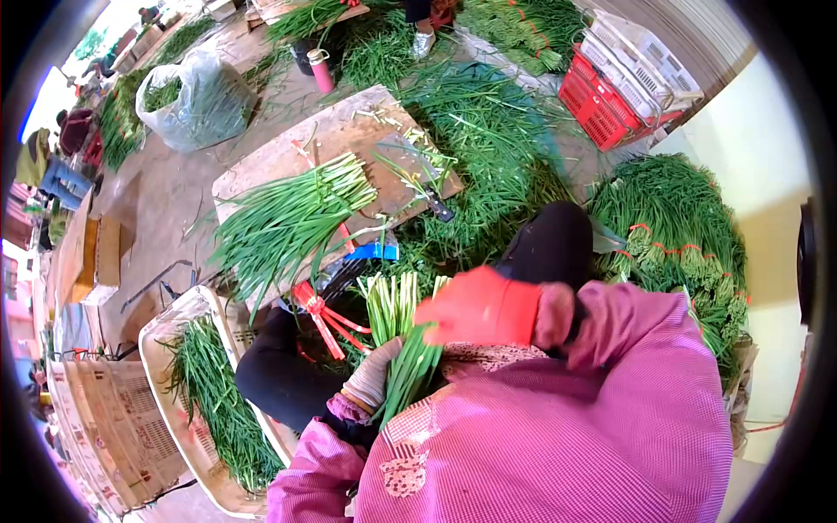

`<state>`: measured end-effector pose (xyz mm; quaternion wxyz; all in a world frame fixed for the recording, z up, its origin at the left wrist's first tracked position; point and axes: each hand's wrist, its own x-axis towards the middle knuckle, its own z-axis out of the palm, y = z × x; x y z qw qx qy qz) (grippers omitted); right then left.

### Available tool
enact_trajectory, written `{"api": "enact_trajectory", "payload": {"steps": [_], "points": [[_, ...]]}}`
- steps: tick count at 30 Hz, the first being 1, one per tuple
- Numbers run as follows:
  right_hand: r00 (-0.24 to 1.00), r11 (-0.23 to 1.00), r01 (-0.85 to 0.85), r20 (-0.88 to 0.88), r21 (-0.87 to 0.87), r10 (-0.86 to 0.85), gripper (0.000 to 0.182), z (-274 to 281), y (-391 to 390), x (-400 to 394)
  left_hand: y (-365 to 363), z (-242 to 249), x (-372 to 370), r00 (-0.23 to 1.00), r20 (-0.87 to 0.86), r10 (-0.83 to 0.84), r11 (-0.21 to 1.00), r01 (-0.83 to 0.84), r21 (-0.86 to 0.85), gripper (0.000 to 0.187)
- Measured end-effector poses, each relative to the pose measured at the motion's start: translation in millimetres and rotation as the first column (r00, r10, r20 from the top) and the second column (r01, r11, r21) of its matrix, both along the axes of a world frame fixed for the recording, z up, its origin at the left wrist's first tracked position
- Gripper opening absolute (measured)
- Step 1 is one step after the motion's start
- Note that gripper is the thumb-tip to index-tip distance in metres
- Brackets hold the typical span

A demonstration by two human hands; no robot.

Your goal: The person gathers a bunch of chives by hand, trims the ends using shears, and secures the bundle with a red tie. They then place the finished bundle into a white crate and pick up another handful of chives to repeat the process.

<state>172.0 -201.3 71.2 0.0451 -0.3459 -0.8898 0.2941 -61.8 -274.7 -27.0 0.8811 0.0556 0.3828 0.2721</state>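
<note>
In front of my lap, my left hand [375, 376], in a pale knitted glove, is wrapped round a bunch of chives [418, 370]. Its pale stem ends point away from me and the green leaves hang toward my body. My right hand [488, 305], in a red glove, overlaps the right side of this bunch. Motion smears it and its fingers do not show clearly. Just beyond, red ties [321, 315] hang at the near edge of a wooden board [253, 179]. On the board lie a pile of chives [296, 209] and a broad-bladed knife [438, 207], handle toward me.
A white crate [157, 336] with chives stands at my left. Loose chives [479, 118] cover the floor ahead; tied bundles [676, 235] are stacked at right. Farther off are a plastic bag [205, 109], a pink bottle [322, 71], red and white baskets [597, 100] and other people.
</note>
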Motion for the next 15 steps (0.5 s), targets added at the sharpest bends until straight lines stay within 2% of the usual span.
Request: {"api": "enact_trajectory", "payload": {"steps": [1, 2, 3, 6, 8, 9, 11, 12, 13, 14, 15], "points": [[0.999, 0.997, -0.013, -0.046, 0.07, 0.016, 0.031, -7, -3, 0, -1, -1, 0, 1.0, -0.004, 0.013, 1.0, -0.013, -0.009, 0.048], [0.982, 0.971, -0.19, 0.005, 0.142, 0.191, 0.029, -26, -25, -15, -2, -3, -1, 1.0, -0.006, 0.012, 1.0, -0.012, -0.01, 0.048], [0.975, 0.951, -0.208, -0.024, 0.228, 0.219, 0.024, -48, -34, -22, -2, -5, -2, 1.0, -0.021, 0.009, 0.999, -0.009, -0.031, 0.048], [0.976, 0.963, -0.216, 0.006, 0.163, 0.218, 0.021, -50, -35, -31, -3, -7, -6, 0.999, -0.038, 0.006, 0.999, -0.008, -0.053, 0.046], [0.986, 0.94, -0.166, 0.079, 0.298, 0.149, 0.019, -49, -32, -33, -4, -12, -9, 0.999, -0.039, -0.002, 0.999, 0.0, -0.042, 0.046], [0.985, 0.939, -0.168, 0.082, 0.3, 0.15, 0.019, -47, -27, -32, -4, -12, -8, 0.999, -0.036, -0.001, 0.999, -0.001, -0.04, 0.046], [0.986, 0.935, -0.029, 0.162, 0.353, -0.031, 0.02, -36, -8, -29, -4, -8, -4, 0.999, 0.039, 0.031, 1.0, -0.031, -0.006, 0.044], [0.986, 0.934, -0.031, 0.164, 0.356, -0.03, 0.02, -37, 1, -26, -4, -4, -3, 0.999, 0.042, 0.032, 0.999, -0.032, -0.003, 0.044], [0.975, 0.964, 0.223, -0.024, 0.147, -0.222, 0.019, -39, 11, -22, -3, 1, -1, 0.999, 0.05, 0.001, 1.0, -0.002, 0.021, 0.046], [0.885, 0.899, 0.424, -0.162, -0.109, -0.436, 0.019, -32, 20, -20, -3, 6, 0, 0.998, 0.058, -0.032, 0.999, 0.029, 0.046, 0.049], [0.805, 0.755, 0.465, -0.135, -0.462, -0.578, 0.021, -22, 26, -15, -4, 10, 2, 0.998, 0.059, -0.034, 0.998, 0.032, 0.049, 0.049]]}}
